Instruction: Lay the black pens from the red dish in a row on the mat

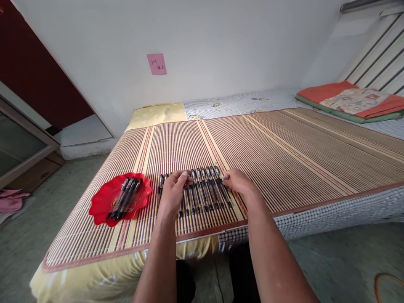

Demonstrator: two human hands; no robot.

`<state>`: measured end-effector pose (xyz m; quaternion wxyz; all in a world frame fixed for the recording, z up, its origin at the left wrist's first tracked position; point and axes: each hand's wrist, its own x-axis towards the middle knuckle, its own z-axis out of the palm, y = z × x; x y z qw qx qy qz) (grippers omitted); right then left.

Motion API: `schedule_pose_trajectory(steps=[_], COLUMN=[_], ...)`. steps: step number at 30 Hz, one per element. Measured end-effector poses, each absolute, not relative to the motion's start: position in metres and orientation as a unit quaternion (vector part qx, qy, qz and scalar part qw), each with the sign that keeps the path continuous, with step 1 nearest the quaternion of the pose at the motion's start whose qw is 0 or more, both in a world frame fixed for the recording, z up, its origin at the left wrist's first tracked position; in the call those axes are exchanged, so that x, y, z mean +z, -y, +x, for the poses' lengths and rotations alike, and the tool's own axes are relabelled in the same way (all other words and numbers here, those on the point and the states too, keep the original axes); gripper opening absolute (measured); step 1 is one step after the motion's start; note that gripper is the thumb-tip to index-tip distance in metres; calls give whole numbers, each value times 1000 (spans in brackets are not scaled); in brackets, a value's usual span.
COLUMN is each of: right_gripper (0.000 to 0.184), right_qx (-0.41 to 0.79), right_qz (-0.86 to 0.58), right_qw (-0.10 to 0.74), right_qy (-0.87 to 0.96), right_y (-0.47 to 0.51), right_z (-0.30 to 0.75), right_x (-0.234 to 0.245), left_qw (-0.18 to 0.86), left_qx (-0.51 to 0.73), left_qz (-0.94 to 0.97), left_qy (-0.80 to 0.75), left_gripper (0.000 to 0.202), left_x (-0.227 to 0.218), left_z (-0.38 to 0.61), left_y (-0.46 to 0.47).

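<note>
Row of capped gel pens (pixel 207 189) on slatted bamboo mat (pixel 176 143); scalloped red plate (pixel 102 200) left of row, bunched pens (pixel 128 200) inside; left hand (pixel 174 183) over row, right hand (pixel 238 181) at row's right end; fingers curled, grip unclear.

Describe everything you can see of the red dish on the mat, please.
The red dish looks like glossy plastic, shallow, with a scalloped rim and yellowish markings on its floor, partly covered. It sits upright on the slatted mat, with several dark pens lying bunched in it. The left hand is nearby but not touching it.
</note>
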<state>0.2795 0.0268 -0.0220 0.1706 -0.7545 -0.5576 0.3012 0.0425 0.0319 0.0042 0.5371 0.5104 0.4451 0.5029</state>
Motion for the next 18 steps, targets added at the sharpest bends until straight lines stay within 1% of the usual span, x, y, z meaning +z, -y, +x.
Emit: schedule_pose_trajectory(steps=[4, 7, 9, 11, 14, 16, 18], right_gripper=[22, 20, 20, 21, 21, 19, 17], right_qx=[308, 317, 324, 330, 332, 331, 329], right_qz=[-749, -749, -750, -749, -748, -748, -747], right_qw=[178, 175, 172, 170, 169, 169, 170], right_qy=[560, 554, 551, 549, 549, 551, 552], right_y=[-29, -29, -29, -29, -30, -31, -33], right_z=[281, 281, 281, 281, 282, 283, 285], right_x=[-28, -28, -27, -26, -27, -29, -30], left_qw=[540, 542, 524, 481, 369, 288, 232], left_qx=[501, 500, 488, 449, 367, 323, 288], left_qz=[510, 509, 532, 585, 699, 776, 835], left_qy=[-443, -443, -453, -474, -491, -458, -408], left_gripper=[41, 43, 39, 31, 19, 22, 30], left_x=[3, 4, 6, 7, 4, -1, -9], left_z=[43, 42, 42, 45, 60, 75, 90], left_y=[-33, -34, -32, -27, -15, -7, 1])
